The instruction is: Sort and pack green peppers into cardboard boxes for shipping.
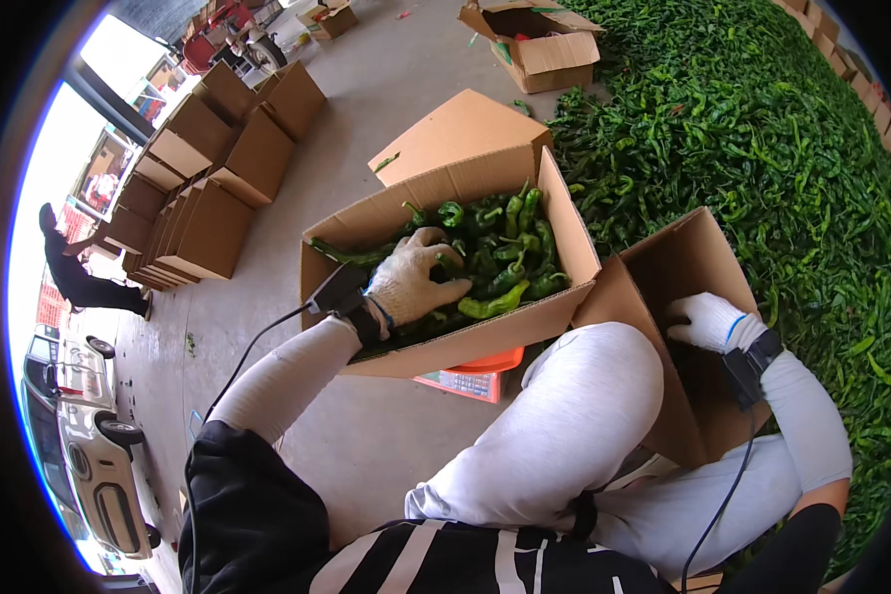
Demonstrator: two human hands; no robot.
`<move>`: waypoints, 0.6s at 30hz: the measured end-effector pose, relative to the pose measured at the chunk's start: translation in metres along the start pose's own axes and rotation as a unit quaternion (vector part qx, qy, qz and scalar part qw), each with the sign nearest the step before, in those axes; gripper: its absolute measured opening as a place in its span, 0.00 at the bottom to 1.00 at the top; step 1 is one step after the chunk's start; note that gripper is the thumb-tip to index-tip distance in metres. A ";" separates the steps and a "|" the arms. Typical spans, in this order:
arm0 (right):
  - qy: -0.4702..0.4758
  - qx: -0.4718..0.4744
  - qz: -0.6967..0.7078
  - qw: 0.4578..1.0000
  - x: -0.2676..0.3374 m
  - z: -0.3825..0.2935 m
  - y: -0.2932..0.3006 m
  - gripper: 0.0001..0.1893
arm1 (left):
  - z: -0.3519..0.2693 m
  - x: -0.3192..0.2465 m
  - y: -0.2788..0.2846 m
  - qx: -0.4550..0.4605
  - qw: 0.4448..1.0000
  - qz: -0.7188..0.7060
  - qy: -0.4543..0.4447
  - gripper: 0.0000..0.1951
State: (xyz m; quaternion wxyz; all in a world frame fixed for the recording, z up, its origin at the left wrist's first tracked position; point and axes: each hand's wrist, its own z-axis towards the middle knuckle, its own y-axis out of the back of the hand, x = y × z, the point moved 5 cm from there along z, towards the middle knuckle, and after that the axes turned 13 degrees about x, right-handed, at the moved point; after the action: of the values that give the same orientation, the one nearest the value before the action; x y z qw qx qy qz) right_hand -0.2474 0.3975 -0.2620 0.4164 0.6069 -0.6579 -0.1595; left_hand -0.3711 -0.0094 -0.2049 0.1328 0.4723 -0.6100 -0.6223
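My left hand [418, 281], in a white knit glove, rests with spread fingers on green peppers [494, 256] inside an open cardboard box [445, 349]. Peppers show between its thumb and fingers; a firm grip is not visible. On the right, my right hand [704, 321], gloved too, reaches into a second cardboard box [694, 249] tilted beside my knee. Its fingers are partly curled, and shadow hides what lies under them. The first box sits on a scale [471, 379] with an orange top and a keypad, mostly covered by the box.
A large heap of green peppers [787, 148] spreads along the right. Another open carton [542, 56] stands at its edge. Stacked cardboard boxes [208, 223] and a person in dark clothes [82, 267] are at left, with a parked vehicle [93, 445] beyond. Cables hang from both wrist straps.
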 end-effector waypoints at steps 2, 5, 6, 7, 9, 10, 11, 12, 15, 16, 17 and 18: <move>-0.009 0.012 -0.014 1.000 -0.001 0.009 -0.001 0.20 | 0.000 -0.001 0.003 -0.009 0.999 0.030 -0.014 0.13; -0.015 0.024 -0.006 1.000 0.000 0.009 0.005 0.21 | -0.003 0.016 0.021 -0.057 0.995 0.024 -0.079 0.09; -0.008 0.013 0.011 1.000 -0.001 0.008 0.007 0.21 | -0.006 0.020 0.035 -0.150 0.982 -0.052 -0.099 0.04; 0.020 -0.017 0.005 1.000 -0.013 0.010 0.004 0.21 | -0.012 0.027 0.048 -0.199 0.970 -0.094 -0.103 0.03; 0.020 -0.020 0.005 1.000 -0.024 0.006 0.003 0.21 | -0.024 0.045 0.066 -0.218 0.963 -0.149 -0.045 0.05; 0.022 -0.025 0.003 0.999 -0.026 0.005 0.003 0.21 | -0.029 0.050 0.070 -0.205 0.963 -0.173 -0.013 0.05; -0.052 0.016 0.036 0.998 -0.016 -0.002 0.009 0.20 | -0.031 0.051 0.073 -0.206 0.963 -0.175 -0.008 0.05; -0.050 0.020 0.033 0.998 -0.019 -0.002 0.008 0.20 | -0.033 0.053 0.076 -0.211 0.966 -0.152 0.008 0.06; -0.049 0.045 0.022 0.998 -0.030 0.000 0.001 0.21 | -0.038 0.035 0.086 -0.205 0.965 -0.162 0.007 0.08; -0.048 0.048 0.022 0.997 -0.028 -0.001 0.002 0.21 | -0.041 0.025 0.092 -0.199 0.961 -0.191 -0.011 0.09; -0.031 0.032 0.003 0.999 -0.021 -0.004 0.007 0.21 | -0.044 0.031 0.096 -0.138 0.956 -0.255 0.046 0.10; -0.015 0.015 -0.016 1.000 -0.016 -0.007 0.010 0.21 | -0.048 0.041 0.097 -0.140 0.956 -0.254 0.046 0.10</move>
State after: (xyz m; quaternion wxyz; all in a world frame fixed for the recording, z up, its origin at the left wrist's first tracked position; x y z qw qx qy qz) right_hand -0.2503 0.4162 -0.2563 0.3946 0.6214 -0.6563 -0.1653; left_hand -0.3964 -0.0910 -0.1273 0.0629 0.6163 -0.3701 -0.6923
